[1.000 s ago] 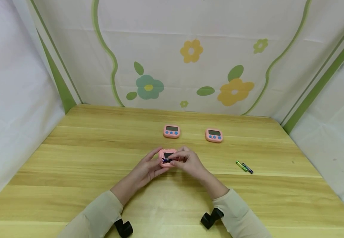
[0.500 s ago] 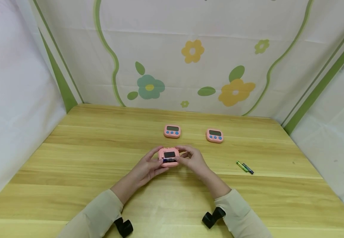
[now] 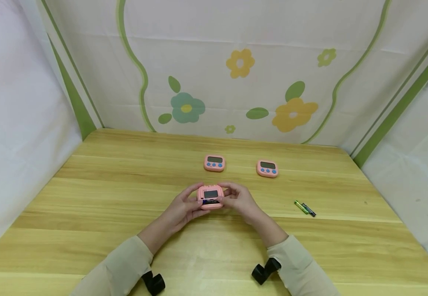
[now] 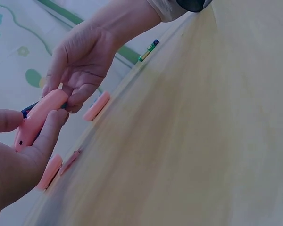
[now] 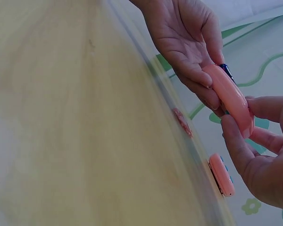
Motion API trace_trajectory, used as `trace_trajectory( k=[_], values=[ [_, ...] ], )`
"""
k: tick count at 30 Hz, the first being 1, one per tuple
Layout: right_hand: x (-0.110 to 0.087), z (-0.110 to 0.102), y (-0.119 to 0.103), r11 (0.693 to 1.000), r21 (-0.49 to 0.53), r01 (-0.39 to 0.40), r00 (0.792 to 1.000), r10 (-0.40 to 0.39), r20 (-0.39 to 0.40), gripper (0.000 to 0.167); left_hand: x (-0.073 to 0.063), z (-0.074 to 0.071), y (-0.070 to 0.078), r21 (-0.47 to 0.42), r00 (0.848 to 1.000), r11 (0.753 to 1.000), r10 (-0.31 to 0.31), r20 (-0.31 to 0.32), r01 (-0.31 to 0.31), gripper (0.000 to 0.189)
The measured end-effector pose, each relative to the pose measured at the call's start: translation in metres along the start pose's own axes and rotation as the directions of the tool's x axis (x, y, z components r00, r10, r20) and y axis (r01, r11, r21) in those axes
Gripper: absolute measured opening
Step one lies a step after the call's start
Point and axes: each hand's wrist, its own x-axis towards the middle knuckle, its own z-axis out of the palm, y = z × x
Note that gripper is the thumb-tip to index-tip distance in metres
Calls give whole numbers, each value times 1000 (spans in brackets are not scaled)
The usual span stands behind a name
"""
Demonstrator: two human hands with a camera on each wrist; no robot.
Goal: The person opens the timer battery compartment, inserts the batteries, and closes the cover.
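A pink digital timer (image 3: 211,206) is held up over the table with its back towards me and its battery slot uncovered. At the slot lies a dark battery (image 3: 209,202); one end of it sticks up past the timer's edge in the right wrist view, battery (image 5: 227,71). My left hand (image 3: 181,208) grips the timer's left side between thumb and fingers, thumb beside the battery's left end. On the right side my right hand (image 3: 241,203) pinches the timer, its thumb at the battery's right end. Whether the battery is fully seated cannot be told.
Two more pink timers, one timer (image 3: 214,163) straight behind and another timer (image 3: 267,169) to its right, lie screen up. A green battery (image 3: 301,207) and a dark battery (image 3: 309,209) lie at right. A thin pink piece (image 5: 182,122) rests on the wooden table (image 3: 125,181).
My right fingers have drawn back from over the slot to the timer's right edge, leaving the thumb at the battery. The timer has tilted slightly. My left hand keeps its grip.
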Motion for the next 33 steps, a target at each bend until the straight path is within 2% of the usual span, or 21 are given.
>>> trace_trajectory(
  k=[12,18,23,33],
  values=[
    [0,2,-1,1000,11,-10,1000,11,-22,41,1,-2,-1,14,1000,1000,16,-10,-16,58],
    [1,3,1,1000,-2,-17,999,17,-31,41,3,-2,-2,27,998,1000,11,-55,-10,59],
    [0,5,0,1000,26,-12,1000,12,-26,42,3,-2,-1,30,996,1000,7,-86,-4,59],
    [0,6,1,999,46,-24,999,25,-20,42,4,-4,-1,30,994,1000,-1,-109,5,59]
  ],
)
